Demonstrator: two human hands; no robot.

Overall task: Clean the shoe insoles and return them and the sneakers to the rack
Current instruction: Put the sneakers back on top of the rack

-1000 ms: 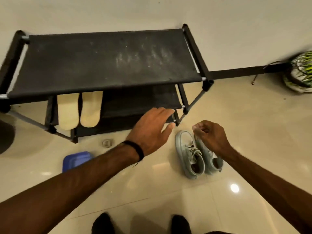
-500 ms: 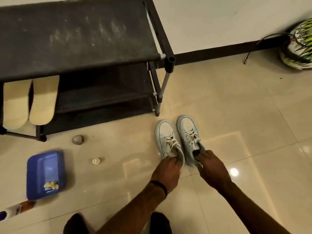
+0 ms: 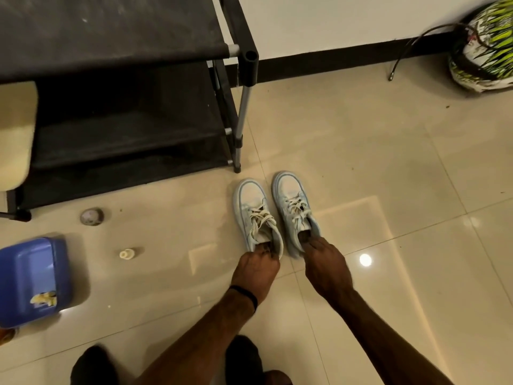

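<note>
The sneakers (image 3: 273, 211) sit side by side on the floor (image 3: 388, 162), near the rack (image 3: 248, 65). The left hand (image 3: 255, 266) pinches one heel opening and the right hand (image 3: 324, 262) pinches the other. They look light and soft, so holding the heels should lift them fine.

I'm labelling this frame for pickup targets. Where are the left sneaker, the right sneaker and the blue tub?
left sneaker (image 3: 251, 200): head view, on its toe cap.
right sneaker (image 3: 288, 190): head view, on its toe cap.
blue tub (image 3: 30, 270): head view, on its inner floor.
</note>
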